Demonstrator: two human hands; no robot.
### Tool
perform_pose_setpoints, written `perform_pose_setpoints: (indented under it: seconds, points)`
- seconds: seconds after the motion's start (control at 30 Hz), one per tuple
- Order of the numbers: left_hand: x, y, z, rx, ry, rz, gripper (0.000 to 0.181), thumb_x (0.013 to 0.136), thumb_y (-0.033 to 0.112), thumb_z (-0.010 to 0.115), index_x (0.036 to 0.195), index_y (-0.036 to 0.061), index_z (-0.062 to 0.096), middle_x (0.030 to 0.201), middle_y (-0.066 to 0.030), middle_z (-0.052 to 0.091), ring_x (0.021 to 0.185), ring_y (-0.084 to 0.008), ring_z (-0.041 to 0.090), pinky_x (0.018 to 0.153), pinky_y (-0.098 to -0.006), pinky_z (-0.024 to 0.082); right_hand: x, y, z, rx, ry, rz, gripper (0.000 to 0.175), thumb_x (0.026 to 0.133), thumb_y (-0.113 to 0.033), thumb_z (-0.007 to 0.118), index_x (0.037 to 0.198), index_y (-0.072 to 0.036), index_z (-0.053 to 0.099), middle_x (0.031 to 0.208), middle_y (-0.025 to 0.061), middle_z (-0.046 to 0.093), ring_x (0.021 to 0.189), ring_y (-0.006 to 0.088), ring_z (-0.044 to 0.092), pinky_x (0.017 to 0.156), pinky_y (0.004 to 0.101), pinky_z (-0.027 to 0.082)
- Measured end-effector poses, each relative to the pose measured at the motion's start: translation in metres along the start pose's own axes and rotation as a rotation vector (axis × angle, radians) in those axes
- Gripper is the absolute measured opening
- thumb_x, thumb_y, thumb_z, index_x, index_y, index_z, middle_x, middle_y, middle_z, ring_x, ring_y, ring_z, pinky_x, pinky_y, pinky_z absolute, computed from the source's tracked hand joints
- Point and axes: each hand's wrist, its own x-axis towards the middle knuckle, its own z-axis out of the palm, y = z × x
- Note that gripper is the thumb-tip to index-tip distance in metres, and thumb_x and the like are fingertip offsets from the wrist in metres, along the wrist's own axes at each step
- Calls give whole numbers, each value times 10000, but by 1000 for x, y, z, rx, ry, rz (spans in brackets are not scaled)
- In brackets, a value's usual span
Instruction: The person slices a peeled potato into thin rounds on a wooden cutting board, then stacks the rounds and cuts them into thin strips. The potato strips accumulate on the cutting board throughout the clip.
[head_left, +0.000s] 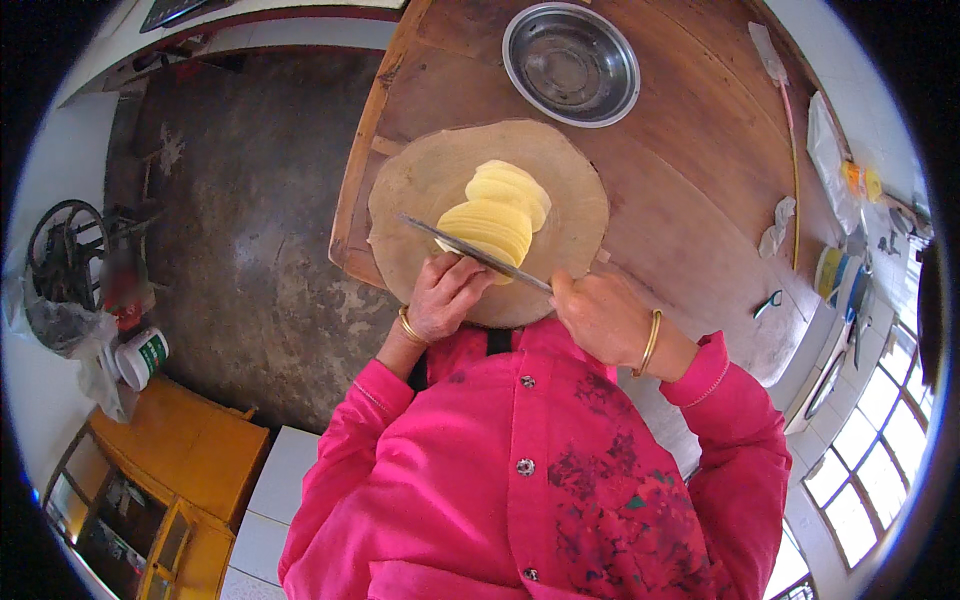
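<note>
A round wooden chopping block stands in front of me at the table's near corner. Thin, pale yellow slices, apparently potato, lie overlapped in a row across its middle. With curled fingertips, my left hand holds the near end of the potato against the block. My right hand grips a kitchen knife at the block's near right edge; its handle is hidden in the fist. Seen nearly edge-on, the blade slants across the near slices, right beside my left fingertips.
A metal basin rests on the wooden table beyond the block. To the right lie a green-tipped peeler-like tool, a crumpled plastic piece and a long-handled fly swatter. A white tub stands by an orange-brown cabinet at left.
</note>
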Motion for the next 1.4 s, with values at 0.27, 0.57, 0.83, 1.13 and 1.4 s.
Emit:
perform_pose_setpoints:
  seconds: [0.27,0.57,0.83,1.13,1.4]
  points:
    - [-2,-2,3,9,4,11,317,752,134,561,1053,75,640,1105,-58,575,977,-250,517,821,-358,437,9,10,41,-45,99,16,169,882,-153,547,841,-12,462,596,156,552,588,344,594,509,439,452]
    - [-8,1,4,29,-20,-29,326,732,110,584,1051,77,640,1124,-74,563,994,-271,499,840,-367,441,-14,-1,-1,83,191,-46,155,886,-141,554,849,-22,462,582,161,525,550,357,550,507,453,414]
    - [-8,0,4,15,-6,-25,325,717,113,589,1035,74,643,1110,-73,561,994,-270,491,833,-379,444,-39,-7,-12,27,42,59,173,870,-121,573,830,-15,442,554,172,510,543,371,542,498,469,395]
    - [-2,2,-1,-14,-23,-29,311,661,59,675,972,72,665,1073,-76,581,999,-268,518,843,-368,431,-40,-2,-13,22,58,30,182,862,-123,581,823,-14,440,558,168,517,543,374,551,494,461,415]
    - [-4,0,2,11,13,-3,316,727,113,590,1034,69,648,1097,-74,562,978,-267,506,818,-379,457,-34,-4,-15,5,-2,38,181,875,-150,561,853,-8,451,562,169,531,542,369,558,495,464,420]
